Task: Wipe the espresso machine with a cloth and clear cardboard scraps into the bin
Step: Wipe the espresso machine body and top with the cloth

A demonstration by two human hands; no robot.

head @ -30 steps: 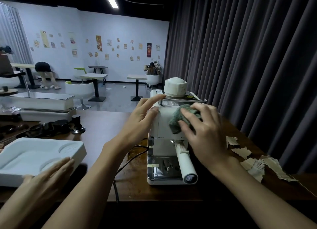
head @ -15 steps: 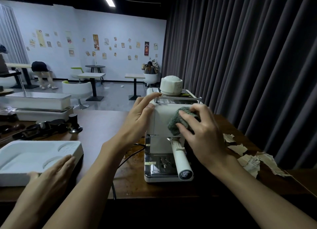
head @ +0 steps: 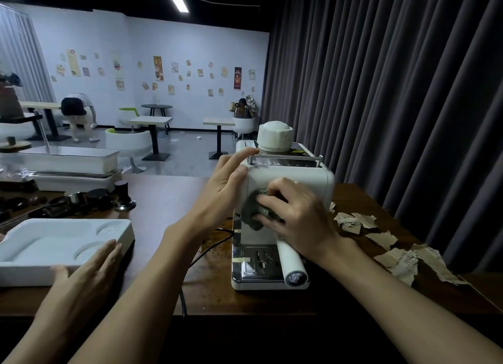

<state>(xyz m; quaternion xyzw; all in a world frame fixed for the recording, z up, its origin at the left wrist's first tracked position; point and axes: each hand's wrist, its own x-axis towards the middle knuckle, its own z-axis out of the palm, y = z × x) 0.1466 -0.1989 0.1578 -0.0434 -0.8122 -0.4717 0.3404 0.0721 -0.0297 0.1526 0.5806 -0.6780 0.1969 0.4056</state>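
Note:
A cream espresso machine (head: pixel 313 178) stands on the brown wooden counter (head: pixel 168 200), its white portafilter handle (head: pixel 291 260) pointing toward me. My left hand (head: pixel 220 189) rests on the machine's top left corner, fingers laid over the edge and thumb on the front. My right hand (head: pixel 296 216) grips a bunched grey-green cloth (head: pixel 249 211) and presses it against the lower left of the front panel. Torn cardboard scraps (head: pixel 381 238) lie on the counter to the right of the machine. No bin is in view.
A white moulded tray (head: pixel 40 244) sits at the left, with another person's hand (head: pixel 84 276) on its near corner. Dark coffee tools and a tamper (head: pixel 122 192) lie behind it. A black power cable (head: pixel 212 244) runs left of the machine. Dark curtains (head: pixel 408 105) hang close on the right.
My right hand has slid the cloth down and to the left across the machine's front panel. My left hand has stayed on the top corner.

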